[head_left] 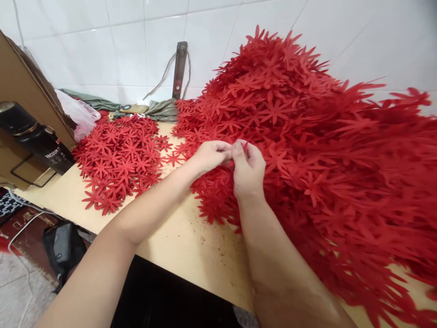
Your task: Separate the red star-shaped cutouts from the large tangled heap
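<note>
Left hand (212, 156) and right hand (248, 166) meet near the big pile (273, 118), fingertips pinching a red piece (245, 146). The small pile (119, 155) sits left, beside the bottle (37, 139).

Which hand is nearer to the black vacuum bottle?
The left. The left hand is between the bottle and the right hand, which is farther off, in front of the large red pile.
</note>
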Demonstrator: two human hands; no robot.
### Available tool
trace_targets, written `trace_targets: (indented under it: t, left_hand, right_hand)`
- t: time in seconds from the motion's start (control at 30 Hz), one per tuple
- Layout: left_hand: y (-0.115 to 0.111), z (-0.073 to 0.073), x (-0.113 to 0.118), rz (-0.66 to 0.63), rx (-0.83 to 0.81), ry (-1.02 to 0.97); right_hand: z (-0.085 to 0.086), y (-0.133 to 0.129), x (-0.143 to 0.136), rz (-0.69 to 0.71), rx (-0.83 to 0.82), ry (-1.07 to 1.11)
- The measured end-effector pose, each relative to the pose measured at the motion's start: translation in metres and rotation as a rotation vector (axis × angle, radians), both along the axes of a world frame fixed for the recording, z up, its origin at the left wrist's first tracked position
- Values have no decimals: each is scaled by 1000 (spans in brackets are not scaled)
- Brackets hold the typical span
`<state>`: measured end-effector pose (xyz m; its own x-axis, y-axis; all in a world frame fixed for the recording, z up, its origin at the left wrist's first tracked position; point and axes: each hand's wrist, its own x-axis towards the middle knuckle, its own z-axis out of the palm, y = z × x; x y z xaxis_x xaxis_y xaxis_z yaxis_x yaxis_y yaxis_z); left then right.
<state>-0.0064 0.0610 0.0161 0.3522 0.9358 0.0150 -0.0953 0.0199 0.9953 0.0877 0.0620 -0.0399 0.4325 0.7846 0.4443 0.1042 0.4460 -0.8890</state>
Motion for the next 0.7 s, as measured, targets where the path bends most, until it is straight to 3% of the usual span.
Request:
trace_targets:
  t: [0.13, 0.23, 0.37, 0.43, 0.6, 0.7]
  left_hand:
    - [-2, 4, -4, -78, -104, 6]
    - [-1, 10, -14, -235, -148, 43]
    - [3, 16, -26, -343, -13, 48]
    - [5, 16, -26, -285, 62, 79]
    - [7, 9, -17, 110, 65, -13]
    - [3, 0, -2, 142, 23, -86]
  right_hand:
    - [3, -6, -7, 90, -130, 131]
    - [10, -12, -9, 147, -170, 186]
    - [21, -20, -9, 151, -119, 125]
    - [25, -22, -7, 96, -141, 109]
    - [33, -26, 1, -35, -200, 90]
    - [36, -29, 0, -20, -158, 21]
